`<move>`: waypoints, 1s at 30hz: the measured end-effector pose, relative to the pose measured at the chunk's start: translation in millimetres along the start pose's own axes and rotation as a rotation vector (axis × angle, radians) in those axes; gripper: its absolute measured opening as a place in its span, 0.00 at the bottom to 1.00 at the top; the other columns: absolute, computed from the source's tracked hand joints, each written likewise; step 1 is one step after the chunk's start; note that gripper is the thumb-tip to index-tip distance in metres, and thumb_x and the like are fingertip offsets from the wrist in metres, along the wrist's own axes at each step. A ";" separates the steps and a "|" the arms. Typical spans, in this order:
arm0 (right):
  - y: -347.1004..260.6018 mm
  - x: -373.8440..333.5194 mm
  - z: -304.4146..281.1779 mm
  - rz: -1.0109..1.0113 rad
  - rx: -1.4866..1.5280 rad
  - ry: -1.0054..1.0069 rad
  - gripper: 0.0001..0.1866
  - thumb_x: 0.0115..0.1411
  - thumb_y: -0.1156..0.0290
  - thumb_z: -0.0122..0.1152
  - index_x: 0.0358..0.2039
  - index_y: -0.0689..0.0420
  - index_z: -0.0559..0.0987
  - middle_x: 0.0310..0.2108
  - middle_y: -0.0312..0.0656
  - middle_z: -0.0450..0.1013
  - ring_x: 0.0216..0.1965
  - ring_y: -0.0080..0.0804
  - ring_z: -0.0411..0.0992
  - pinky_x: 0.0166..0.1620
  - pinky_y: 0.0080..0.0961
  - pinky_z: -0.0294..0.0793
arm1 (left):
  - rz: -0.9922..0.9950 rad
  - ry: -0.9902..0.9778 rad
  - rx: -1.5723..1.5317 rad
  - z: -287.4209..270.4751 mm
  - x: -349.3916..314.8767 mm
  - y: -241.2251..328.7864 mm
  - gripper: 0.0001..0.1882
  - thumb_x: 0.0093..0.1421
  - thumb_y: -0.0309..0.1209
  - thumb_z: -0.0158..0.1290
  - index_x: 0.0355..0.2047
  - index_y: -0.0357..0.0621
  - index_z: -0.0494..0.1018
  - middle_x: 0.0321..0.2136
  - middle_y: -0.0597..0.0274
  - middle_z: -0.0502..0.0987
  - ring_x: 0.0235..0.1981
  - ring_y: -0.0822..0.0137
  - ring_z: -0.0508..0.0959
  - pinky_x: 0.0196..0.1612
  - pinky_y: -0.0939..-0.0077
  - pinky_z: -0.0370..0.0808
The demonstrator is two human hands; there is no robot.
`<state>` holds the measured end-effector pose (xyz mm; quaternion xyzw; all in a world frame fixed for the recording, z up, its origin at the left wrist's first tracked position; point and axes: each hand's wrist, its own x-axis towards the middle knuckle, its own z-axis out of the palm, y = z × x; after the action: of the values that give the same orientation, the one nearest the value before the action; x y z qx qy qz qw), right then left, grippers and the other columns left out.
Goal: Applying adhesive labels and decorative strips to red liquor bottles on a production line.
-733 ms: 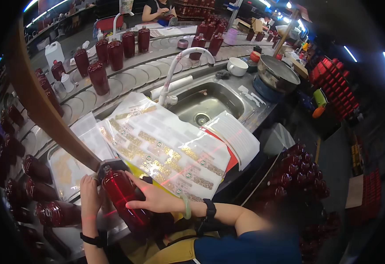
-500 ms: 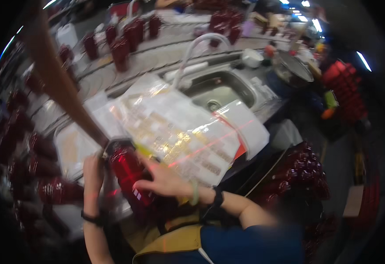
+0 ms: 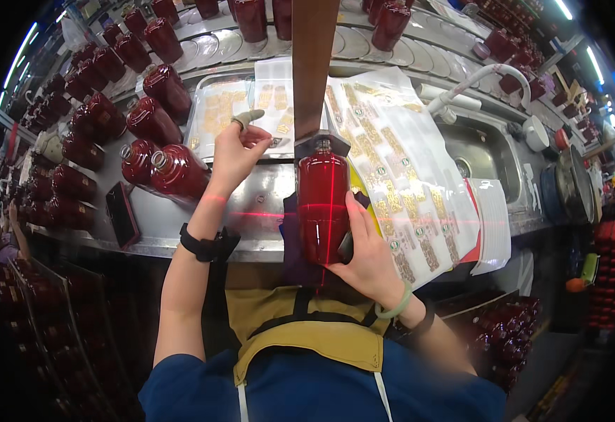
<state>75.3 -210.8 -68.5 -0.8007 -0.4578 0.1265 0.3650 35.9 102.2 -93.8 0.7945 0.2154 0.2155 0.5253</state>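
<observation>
A deep-red glass bottle (image 3: 321, 200) is in front of me, its neck against a dark bracket (image 3: 324, 141) at the foot of a brown post. Red laser lines cross on the glass. My right hand (image 3: 372, 261) wraps round the bottle's lower right side. Away to the left, my left hand (image 3: 238, 151) pinches a small dark decal (image 3: 276, 142) between thumb and finger, over white paper beside a tray (image 3: 198, 116). One of its fingers wears a pale finger cot (image 3: 249, 115). Gold decals lie in the tray's shallow bed.
Several red bottles (image 3: 154, 126) stand or lie on the left. Sheets of gold decals (image 3: 406, 183) spread to the right, before a steel sink (image 3: 494, 151) with a white tap (image 3: 494, 69). A phone (image 3: 122, 214) leans near the left front edge. Bottles line a conveyor (image 3: 353, 43) behind.
The view has swung and sharpened. My left hand has left the bottle's neck end and now holds a decal to the left. My right hand has shifted from the bottle's face to its lower right side.
</observation>
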 end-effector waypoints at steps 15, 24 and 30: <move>4.9 -0.1 -2.9 -0.080 0.153 0.079 0.60 0.45 0.64 0.83 0.73 0.60 0.55 0.68 0.55 0.62 0.65 0.56 0.67 0.63 0.41 0.71 | -0.013 0.159 -0.238 9.1 -49.7 56.8 0.28 0.64 0.18 0.59 0.63 0.27 0.66 0.41 0.53 0.84 0.44 0.72 0.82 0.51 0.78 0.78; -11.4 19.3 -36.5 0.140 0.454 0.360 0.18 0.61 0.68 0.72 0.50 0.61 0.81 0.46 0.40 0.76 0.36 0.21 0.72 0.37 0.20 0.69 | 0.232 0.199 -0.074 24.9 -91.2 110.8 0.29 0.62 0.15 0.59 0.64 0.29 0.66 0.40 0.55 0.84 0.48 0.71 0.81 0.54 0.75 0.74; -13.7 26.1 -36.6 0.321 1.042 -0.016 0.14 0.72 0.63 0.57 0.44 0.61 0.82 0.30 0.34 0.78 0.28 0.17 0.73 0.31 0.18 0.71 | 0.632 0.196 0.179 72.4 -124.3 125.2 0.19 0.49 0.14 0.66 0.43 0.34 0.81 0.37 0.55 0.84 0.32 0.59 0.81 0.41 0.66 0.78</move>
<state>100.5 -202.0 -29.8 -0.5728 -0.2091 0.3969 0.6861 -9.6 -66.7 -17.8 0.8404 0.0260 0.4231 0.3377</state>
